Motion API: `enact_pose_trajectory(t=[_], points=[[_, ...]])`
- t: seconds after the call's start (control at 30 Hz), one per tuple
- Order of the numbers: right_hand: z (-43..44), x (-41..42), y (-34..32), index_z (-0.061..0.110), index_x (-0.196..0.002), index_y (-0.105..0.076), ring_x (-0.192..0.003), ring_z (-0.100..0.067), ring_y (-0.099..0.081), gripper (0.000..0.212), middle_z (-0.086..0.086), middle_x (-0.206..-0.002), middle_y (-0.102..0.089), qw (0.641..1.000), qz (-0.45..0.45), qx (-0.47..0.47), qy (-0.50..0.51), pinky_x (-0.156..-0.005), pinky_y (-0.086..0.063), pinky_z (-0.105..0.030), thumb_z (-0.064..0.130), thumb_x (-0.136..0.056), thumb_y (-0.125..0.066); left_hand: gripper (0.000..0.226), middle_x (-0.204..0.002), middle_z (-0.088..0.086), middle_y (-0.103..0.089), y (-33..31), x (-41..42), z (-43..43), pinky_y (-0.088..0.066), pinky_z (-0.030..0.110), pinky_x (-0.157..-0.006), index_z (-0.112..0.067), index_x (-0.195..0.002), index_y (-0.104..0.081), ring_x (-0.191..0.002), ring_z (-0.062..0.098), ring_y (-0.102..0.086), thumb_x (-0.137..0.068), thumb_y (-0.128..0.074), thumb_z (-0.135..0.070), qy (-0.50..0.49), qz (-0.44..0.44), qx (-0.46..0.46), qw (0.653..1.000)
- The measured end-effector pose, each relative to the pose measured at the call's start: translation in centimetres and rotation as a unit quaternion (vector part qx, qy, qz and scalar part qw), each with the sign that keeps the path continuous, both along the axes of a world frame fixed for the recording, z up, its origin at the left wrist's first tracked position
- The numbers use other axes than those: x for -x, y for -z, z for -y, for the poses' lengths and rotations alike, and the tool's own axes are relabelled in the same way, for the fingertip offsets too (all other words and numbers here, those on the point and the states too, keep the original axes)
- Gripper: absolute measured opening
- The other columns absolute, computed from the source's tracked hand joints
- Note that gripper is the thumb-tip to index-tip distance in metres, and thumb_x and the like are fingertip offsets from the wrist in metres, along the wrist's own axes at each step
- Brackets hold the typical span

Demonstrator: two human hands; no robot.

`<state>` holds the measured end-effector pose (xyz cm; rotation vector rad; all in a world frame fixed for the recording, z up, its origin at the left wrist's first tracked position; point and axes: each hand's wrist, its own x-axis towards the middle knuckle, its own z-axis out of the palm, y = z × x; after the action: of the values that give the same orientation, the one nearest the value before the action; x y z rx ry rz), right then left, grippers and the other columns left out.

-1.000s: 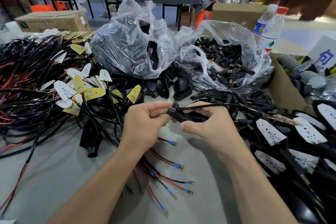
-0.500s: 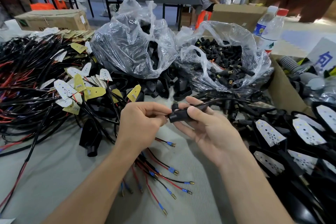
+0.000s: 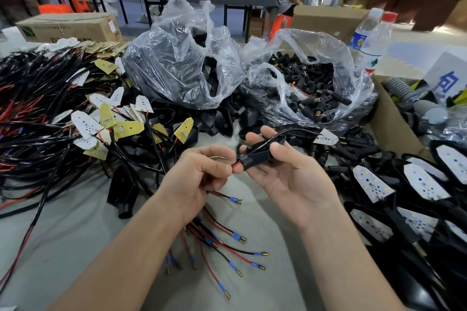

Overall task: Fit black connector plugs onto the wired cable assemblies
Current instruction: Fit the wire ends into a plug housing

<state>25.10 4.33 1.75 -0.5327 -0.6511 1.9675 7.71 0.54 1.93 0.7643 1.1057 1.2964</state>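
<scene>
Since a second ago my right hand (image 3: 290, 179) has rolled palm-up, thumb clamping the black connector plug (image 3: 257, 158) above the table's middle. My left hand (image 3: 199, 174) pinches the thin leads (image 3: 236, 164) at its mouth. The plug looks light and rigid, best gripped by the body. The leads are limp, so I'd pinch close.

black plug (image 3: 257, 158) | tilted, mid-air | black cable (image 3: 288, 132) arcs from top | red wire (image 3: 235, 164) exits left end

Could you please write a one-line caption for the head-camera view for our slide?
Left hand pinches the red wire emerging from a black connector housing held in the right hand.
</scene>
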Motion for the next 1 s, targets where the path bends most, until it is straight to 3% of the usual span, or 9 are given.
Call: enact_pose_trajectory(t=[0.13, 0.27, 0.47, 0.5, 0.57, 0.63, 0.73, 0.87, 1.0], points=[[-0.3, -0.1, 0.2, 0.01, -0.124, -0.061, -0.103, -0.035, -0.069, 0.049, -0.016, -0.108, -0.072, 0.999, -0.011, 0.011, 0.039, -0.092, -0.058, -0.052, -0.007, -0.078, -0.056, 0.041, -0.067, 0.028, -0.069, -0.2, -0.5, 0.0, -0.038, 0.018, -0.041, -0.01, -0.059, -0.073, -0.04, 0.012, -0.048, -0.065, -0.061, 0.028, -0.044, -0.153, -0.066, 0.985], [-0.4, 0.2, 0.3, 0.011, -0.124, -0.062, -0.098, -0.028, -0.07, 0.042, -0.012, -0.103, -0.073, 0.998, 0.034, 0.003, 0.053, -0.084, -0.062, -0.046, -0.011, -0.092, -0.048, 0.043, -0.059, 0.003, -0.072, 0.4, -1.1, 0.2, -0.05, 0.015, -0.053, -0.021, -0.061, -0.076, -0.055, 0.012, -0.07, -0.068, -0.066, 0.021, -0.124, -0.304, -0.124, 0.936], [-0.6, -0.1, 0.5, 0.011, -0.104, -0.062, -0.092, -0.028, -0.073, 0.014, -0.015, -0.097, -0.071, 0.992, 0.096, 0.024, 0.079, -0.069, -0.063, -0.043, 0.001, -0.097, -0.056, 0.044, -0.062, -0.005, -0.073, 1.0, -2.0, 0.5, -0.047, 0.021, -0.052, -0.032, -0.071, -0.078, -0.052, 0.01, -0.06, -0.076, -0.072, 0.012, -0.161, -0.296, -0.132, 0.932], [-0.6, -0.2, 0.6, 0.01, -0.101, -0.063, -0.091, -0.029, -0.074, 0.006, -0.017, -0.097, -0.071, 0.987, 0.124, 0.033, 0.094, -0.07, -0.063, -0.044, 0.007, -0.098, -0.058, 0.045, -0.064, -0.007, -0.074, 1.0, -2.0, 0.5, -0.05, 0.027, -0.054, -0.034, -0.073, -0.078, -0.054, 0.015, -0.064, -0.077, -0.072, 0.01, -0.159, -0.316, -0.132, 0.926], [-0.8, -0.4, 0.6, 0.008, -0.091, -0.068, -0.09, -0.029, -0.073, 0.014, -0.017, -0.097, -0.072, 0.977, 0.16, 0.046, 0.134, -0.078, -0.062, -0.047, 0.019, -0.098, -0.062, 0.042, -0.069, -0.013, -0.075, 1.1, -2.0, 0.6, -0.059, 0.035, -0.06, -0.034, -0.072, -0.079, -0.063, 0.022, -0.072, -0.079, -0.073, 0.007, -0.155, -0.36, -0.131, 0.911], [-1.1, -0.7, 0.5, 0.011, -0.08, -0.073, -0.088, -0.025, -0.07, 0.023, -0.014, -0.096, -0.074, 0.967, 0.184, 0.035, 0.171, -0.083, -0.058, -0.043, 0.02, -0.099, -0.062, 0.041, -0.071, -0.021, -0.075, 1.2, -2.0, 0.6, -0.061, 0.026, -0.064, -0.035, -0.073, -0.078, -0.066, 0.008, -0.073, -0.081, -0.073, 0.005, -0.145, -0.396, -0.132, 0.897], [-1.1, -0.8, 0.6, 0.011, -0.082, -0.076, -0.088, -0.021, -0.066, 0.021, -0.008, -0.092, -0.075, 0.95, 0.219, -0.006, 0.222, -0.083, -0.054, -0.037, 0.011, -0.098, -0.062, 0.035, -0.073, -0.027, -0.073, 1.4, -2.1, 0.6, -0.051, 0.007, -0.067, -0.037, -0.084, -0.077, -0.072, -0.007, -0.07, -0.082, -0.074, -0.003, -0.133, -0.428, -0.137, 0.883], [-1.0, -1.0, 0.7, 0.013, -0.089, -0.081, -0.094, -0.021, -0.068, 0.015, -0.003, -0.097, -0.078, 0.945, 0.257, -0.052, 0.195, -0.092, -0.054, -0.043, 0.017, -0.095, -0.068, 0.034, -0.072, -0.017, -0.075, 1.9, -1.7, 0.2, -0.046, 0.005, -0.068, -0.04, -0.093, -0.076, -0.069, -0.005, -0.068, -0.077, -0.084, -0.011, -0.081, -0.379, -0.121, 0.914], [-1.0, -1.3, 0.7, 0.013, -0.09, -0.081, -0.09, -0.024, -0.068, 0.017, -0.008, -0.102, -0.077, 0.967, 0.207, -0.023, 0.147, -0.082, -0.058, -0.045, 0.024, -0.087, -0.068, 0.041, -0.076, -0.015, -0.075, 2.0, -1.2, 0.0, -0.048, 0.008, -0.067, -0.041, -0.099, -0.076, -0.068, -0.002, -0.068, -0.074, -0.088, -0.011, -0.09, -0.354, -0.1, 0.926]])
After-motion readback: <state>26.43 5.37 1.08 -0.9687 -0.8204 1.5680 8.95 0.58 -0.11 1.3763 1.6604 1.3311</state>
